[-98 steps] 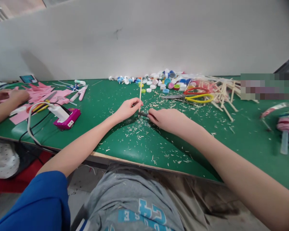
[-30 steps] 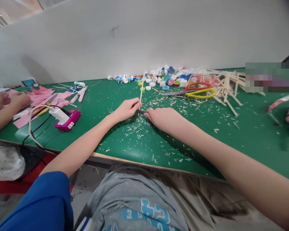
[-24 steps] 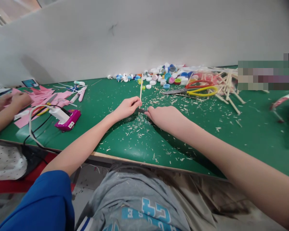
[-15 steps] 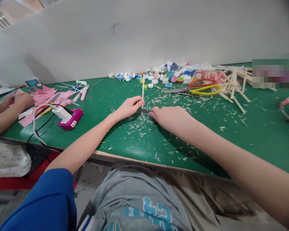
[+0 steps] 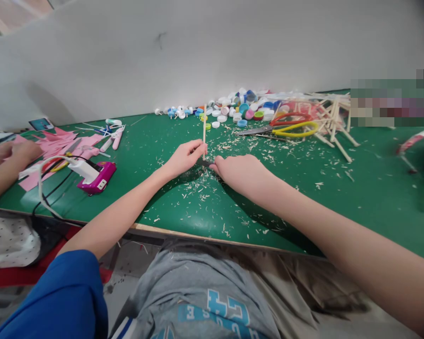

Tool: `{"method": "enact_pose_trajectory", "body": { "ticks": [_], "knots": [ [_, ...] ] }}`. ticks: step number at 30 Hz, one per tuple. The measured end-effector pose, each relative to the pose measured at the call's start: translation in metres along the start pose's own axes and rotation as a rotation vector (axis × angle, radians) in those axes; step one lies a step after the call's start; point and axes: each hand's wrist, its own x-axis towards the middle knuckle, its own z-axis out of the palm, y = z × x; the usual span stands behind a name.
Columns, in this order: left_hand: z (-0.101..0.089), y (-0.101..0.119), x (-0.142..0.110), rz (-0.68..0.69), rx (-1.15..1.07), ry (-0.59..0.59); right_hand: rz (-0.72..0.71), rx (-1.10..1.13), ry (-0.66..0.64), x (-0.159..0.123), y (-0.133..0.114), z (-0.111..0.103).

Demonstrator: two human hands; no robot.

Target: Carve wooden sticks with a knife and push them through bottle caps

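Note:
My left hand [image 5: 184,158] pinches a thin wooden stick [image 5: 204,127] that stands nearly upright with its lower end on the green table [image 5: 144,155]. Close to its right, my right hand [image 5: 240,173] is closed around a small dark blade tool [image 5: 205,163], whose tip meets the base of the stick. Pale wood shavings [image 5: 205,193] are scattered over the table around and below both hands.
Bottle caps [image 5: 233,110], red and yellow scissors [image 5: 289,128] and a heap of wooden sticks [image 5: 334,125] lie at the back right. A magenta device with a white plug [image 5: 93,175] and pink paper pieces [image 5: 63,141] lie at the left, by another person's hands [image 5: 10,153].
Both hands hold the same grip on stick and blade; the stick shifts only slightly against the blade. The view has drifted a little sideways.

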Motion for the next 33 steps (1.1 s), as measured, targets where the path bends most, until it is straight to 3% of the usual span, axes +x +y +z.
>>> {"method": "enact_pose_trajectory", "body": {
  "ticks": [4,8,20,27,33],
  "knots": [
    [0.001,0.007,0.004,0.024,-0.203,0.151,-0.007,0.012,0.003,0.0,-0.001,0.001],
    [0.0,0.017,0.006,-0.045,-0.484,0.121,-0.015,0.006,0.016,0.001,-0.001,0.004],
    [0.002,0.017,0.006,-0.131,-0.531,0.182,-0.081,-0.06,0.094,-0.005,0.004,0.005],
    [0.006,0.018,0.007,-0.14,-0.568,0.161,-0.077,-0.07,0.141,-0.002,0.006,0.006],
    [0.007,0.02,0.006,-0.163,-0.533,0.157,-0.061,-0.059,0.104,0.002,0.005,0.01]
  ]
}}
